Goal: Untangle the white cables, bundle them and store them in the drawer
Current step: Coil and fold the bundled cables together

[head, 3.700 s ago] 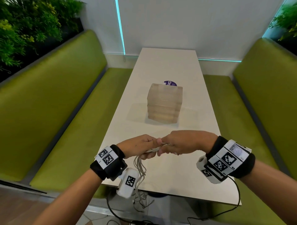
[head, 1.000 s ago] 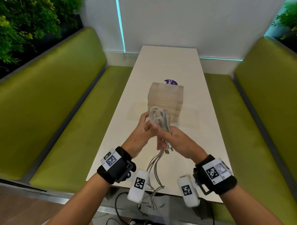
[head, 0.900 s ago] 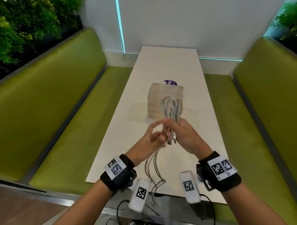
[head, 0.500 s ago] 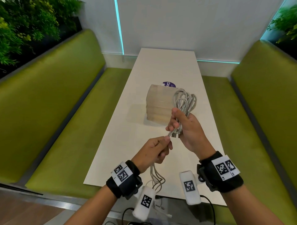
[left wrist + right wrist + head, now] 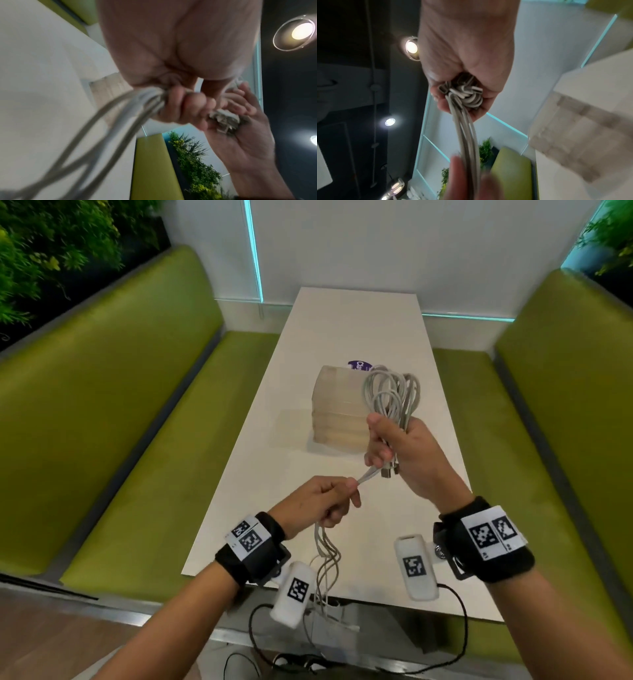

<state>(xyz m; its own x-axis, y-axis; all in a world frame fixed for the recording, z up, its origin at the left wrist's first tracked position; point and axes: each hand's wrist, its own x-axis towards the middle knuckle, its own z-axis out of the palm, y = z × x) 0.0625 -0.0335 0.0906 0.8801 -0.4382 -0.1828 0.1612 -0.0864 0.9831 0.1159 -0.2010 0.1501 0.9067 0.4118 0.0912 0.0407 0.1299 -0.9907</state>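
My right hand (image 5: 394, 446) grips a folded bundle of white cables (image 5: 392, 395), loops sticking up above the fist and plug ends (image 5: 462, 92) poking out below. From there the strands run down-left into my left hand (image 5: 337, 496), which pinches them between thumb and curled fingers (image 5: 181, 106). Loose cable tails (image 5: 325, 563) hang from the left hand past the table's near edge. A translucent drawer unit (image 5: 337, 409) stands mid-table behind the hands, its drawers closed.
The white table (image 5: 342, 326) runs away from me between two green benches (image 5: 102, 412) (image 5: 555, 419). A purple round sticker (image 5: 359, 366) lies behind the drawer unit. Dark wrist-camera leads (image 5: 459, 638) hang below the table's near edge. Plants (image 5: 51, 244) line the back left.
Both hands started together low at the table edge. The right hand has lifted the looped bundle up and to the right, while the left hand dropped down-left, drawing the strands taut between them.
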